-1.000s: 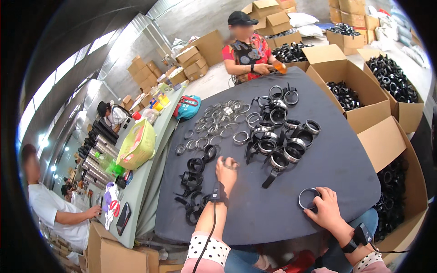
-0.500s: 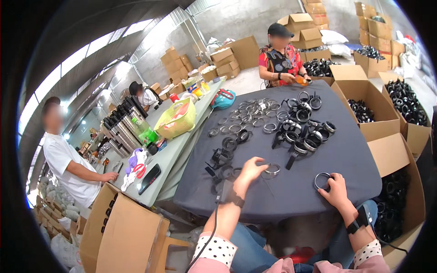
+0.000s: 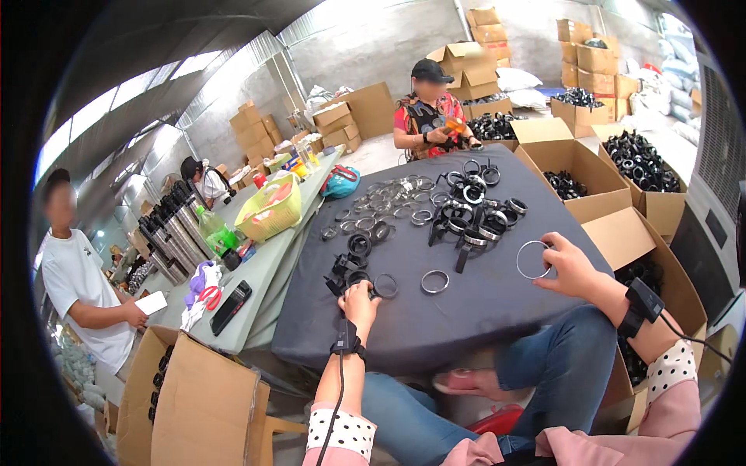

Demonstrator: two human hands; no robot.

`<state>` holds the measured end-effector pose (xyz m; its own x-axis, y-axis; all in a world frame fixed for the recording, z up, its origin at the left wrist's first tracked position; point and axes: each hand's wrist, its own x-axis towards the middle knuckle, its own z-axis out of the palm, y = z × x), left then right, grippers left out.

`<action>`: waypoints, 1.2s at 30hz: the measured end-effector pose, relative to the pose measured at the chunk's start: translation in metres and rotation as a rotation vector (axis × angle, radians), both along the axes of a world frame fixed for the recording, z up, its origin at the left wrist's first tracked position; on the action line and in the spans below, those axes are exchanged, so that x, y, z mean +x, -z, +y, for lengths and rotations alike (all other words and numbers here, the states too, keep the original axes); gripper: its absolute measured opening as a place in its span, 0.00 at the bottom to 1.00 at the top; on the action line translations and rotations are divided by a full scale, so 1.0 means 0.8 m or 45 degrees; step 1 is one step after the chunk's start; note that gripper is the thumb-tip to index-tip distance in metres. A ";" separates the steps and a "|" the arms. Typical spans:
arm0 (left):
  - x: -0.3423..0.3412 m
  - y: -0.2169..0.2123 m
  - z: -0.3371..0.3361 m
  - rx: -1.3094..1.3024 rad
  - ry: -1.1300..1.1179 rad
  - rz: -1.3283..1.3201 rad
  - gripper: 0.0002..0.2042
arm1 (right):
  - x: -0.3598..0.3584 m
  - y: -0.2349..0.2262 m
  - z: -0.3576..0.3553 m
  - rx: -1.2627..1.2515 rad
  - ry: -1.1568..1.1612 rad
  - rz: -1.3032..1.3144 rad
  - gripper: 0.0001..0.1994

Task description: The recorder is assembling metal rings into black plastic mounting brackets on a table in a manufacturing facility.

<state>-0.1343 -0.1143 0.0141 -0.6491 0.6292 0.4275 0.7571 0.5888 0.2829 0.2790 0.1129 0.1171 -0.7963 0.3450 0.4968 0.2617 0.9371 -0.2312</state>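
Note:
My right hand pinches a thin metal ring upright above the right side of the dark cloth-covered table. At the near left of the table, my left hand has its fingers bent down around a black ring; the fingertips are partly hidden. Beside that hand stands a thin dark ring. A lone metal ring lies between my hands. Farther back are many loose metal rings and a heap of black clamp-like rings with metal bands.
A co-worker handles an orange object across the table. Open cartons of black rings line the right. On the left side table are a yellow-green basket, phone and scissors. Another person stands there; a carton is below.
My left hand has moved from the lone metal ring leftward to the black rings. My right hand has lifted its ring and turned it upright. The view has swung to the right.

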 end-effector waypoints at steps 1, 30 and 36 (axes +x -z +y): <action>-0.001 0.005 -0.001 -0.005 -0.002 -0.011 0.19 | -0.001 -0.001 0.002 0.028 -0.028 -0.009 0.17; 0.256 -0.009 0.200 0.412 1.333 -0.637 0.32 | -0.013 0.038 0.059 -1.519 -0.250 0.507 0.24; 0.272 0.019 0.219 0.138 1.444 -0.303 0.24 | 0.339 -0.024 0.004 -1.235 0.856 0.378 0.26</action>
